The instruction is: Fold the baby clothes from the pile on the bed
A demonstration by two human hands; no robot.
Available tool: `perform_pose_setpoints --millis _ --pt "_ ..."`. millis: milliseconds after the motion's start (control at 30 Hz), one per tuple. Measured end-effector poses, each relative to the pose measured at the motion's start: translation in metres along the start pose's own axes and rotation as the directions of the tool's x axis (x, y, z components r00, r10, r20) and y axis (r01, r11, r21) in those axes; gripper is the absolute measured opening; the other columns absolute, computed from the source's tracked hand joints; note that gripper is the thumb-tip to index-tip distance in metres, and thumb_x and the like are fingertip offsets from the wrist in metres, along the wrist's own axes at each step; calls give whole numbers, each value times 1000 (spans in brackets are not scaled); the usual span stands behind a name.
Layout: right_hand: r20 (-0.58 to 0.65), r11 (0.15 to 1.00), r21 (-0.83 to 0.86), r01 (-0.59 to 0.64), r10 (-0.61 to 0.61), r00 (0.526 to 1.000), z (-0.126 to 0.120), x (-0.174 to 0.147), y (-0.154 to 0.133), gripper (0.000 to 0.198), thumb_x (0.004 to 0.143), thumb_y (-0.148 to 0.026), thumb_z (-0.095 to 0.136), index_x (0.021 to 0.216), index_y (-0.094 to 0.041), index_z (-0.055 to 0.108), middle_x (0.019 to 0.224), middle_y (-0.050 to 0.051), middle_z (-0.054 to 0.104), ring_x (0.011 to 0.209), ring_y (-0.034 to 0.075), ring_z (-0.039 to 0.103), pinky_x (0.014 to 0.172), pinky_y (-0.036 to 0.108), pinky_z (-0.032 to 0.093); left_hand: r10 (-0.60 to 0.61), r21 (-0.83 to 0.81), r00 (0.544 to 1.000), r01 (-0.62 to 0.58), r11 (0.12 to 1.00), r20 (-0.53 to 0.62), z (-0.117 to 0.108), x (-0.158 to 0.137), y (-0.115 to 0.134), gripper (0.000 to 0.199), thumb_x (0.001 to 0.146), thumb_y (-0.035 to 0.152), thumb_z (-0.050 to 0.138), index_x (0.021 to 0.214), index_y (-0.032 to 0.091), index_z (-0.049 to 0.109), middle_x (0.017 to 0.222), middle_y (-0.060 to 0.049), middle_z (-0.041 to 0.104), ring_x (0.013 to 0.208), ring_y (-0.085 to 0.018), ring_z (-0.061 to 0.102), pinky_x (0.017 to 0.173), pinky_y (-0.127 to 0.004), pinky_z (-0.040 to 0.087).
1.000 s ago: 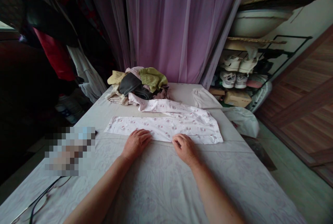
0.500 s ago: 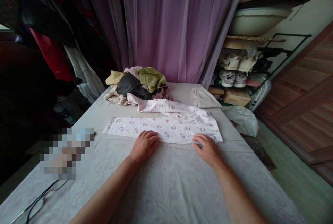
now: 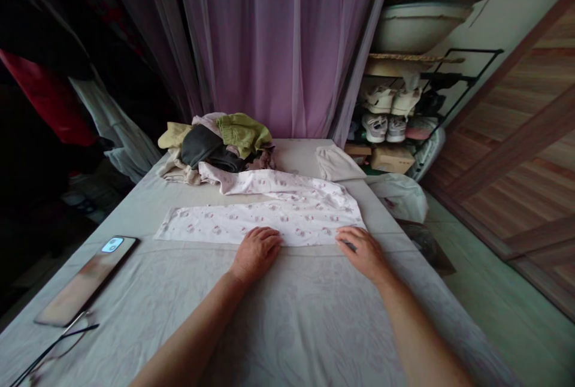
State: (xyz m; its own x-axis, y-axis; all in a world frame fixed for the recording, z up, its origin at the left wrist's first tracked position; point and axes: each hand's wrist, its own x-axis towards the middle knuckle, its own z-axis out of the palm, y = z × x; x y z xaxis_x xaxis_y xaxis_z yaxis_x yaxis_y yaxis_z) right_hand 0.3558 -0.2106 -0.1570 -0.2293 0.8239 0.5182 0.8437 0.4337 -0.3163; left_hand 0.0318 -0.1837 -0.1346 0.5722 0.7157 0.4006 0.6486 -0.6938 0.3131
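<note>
A pair of white trousers (image 3: 269, 214) with a small printed pattern lies on the cloth-covered table. One leg is spread flat across in front of me; the other bends back behind it towards the clothes pile. My left hand (image 3: 258, 249) rests on the near edge of the front leg, around its middle, fingers extended and close together. At the right end of that edge lies my right hand (image 3: 363, 250), touching the fabric, its fingers slightly bent and its thumb apart from them. Neither hand lifts the cloth.
A heap of crumpled clothes (image 3: 215, 144) sits at the table's back left, with a folded pale cloth (image 3: 338, 163) at the back right. A phone (image 3: 87, 282) and glasses (image 3: 67, 336) lie at left. A shoe rack (image 3: 467, 78) stands beyond the right edge.
The view has turned a little, so the surroundings sit further left. Both hands have slid right along the near edge of the trousers, which look much the same.
</note>
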Motion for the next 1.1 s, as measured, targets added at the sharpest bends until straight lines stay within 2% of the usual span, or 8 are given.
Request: perform_pose_setpoints --millis 333,533,767,1100 --pt "-16 999 36 -19 19 1000 2 0 1 16 89 -24 51 83 -22 65 97 7 71 93 22 65 83 39 53 -29 -11 1000 30 1000 2 5 5 6 11 91 19 56 88 21 67 109 -5 73 101 -21 65 93 -40 50" --pt "-16 997 51 -55 56 998 -1 -7 -1 15 85 -26 58 95 -23 67 108 8 70 102 24 64 90 40 52 -54 -91 998 51 995 -35 2 6 6 11 91 18 54 86 21 63 104 -5 73 98 -20 65 90 -38 51" --pt "-4 994 49 -99 99 995 -1 -1 -6 17 87 -22 51 81 -24 67 103 7 72 98 22 65 88 39 52 -35 -112 998 29 993 -49 3 6 2 13 92 20 52 84 22 61 101 -6 73 97 -20 65 90 -39 51" --pt "18 995 72 -70 69 997 -11 -5 -11 18 89 -21 48 78 -23 62 103 7 71 101 21 64 90 38 50 -5 -119 1000 1 993 -30 2 4 4 11 92 18 52 86 22 60 108 -6 72 103 -21 64 96 -42 49"
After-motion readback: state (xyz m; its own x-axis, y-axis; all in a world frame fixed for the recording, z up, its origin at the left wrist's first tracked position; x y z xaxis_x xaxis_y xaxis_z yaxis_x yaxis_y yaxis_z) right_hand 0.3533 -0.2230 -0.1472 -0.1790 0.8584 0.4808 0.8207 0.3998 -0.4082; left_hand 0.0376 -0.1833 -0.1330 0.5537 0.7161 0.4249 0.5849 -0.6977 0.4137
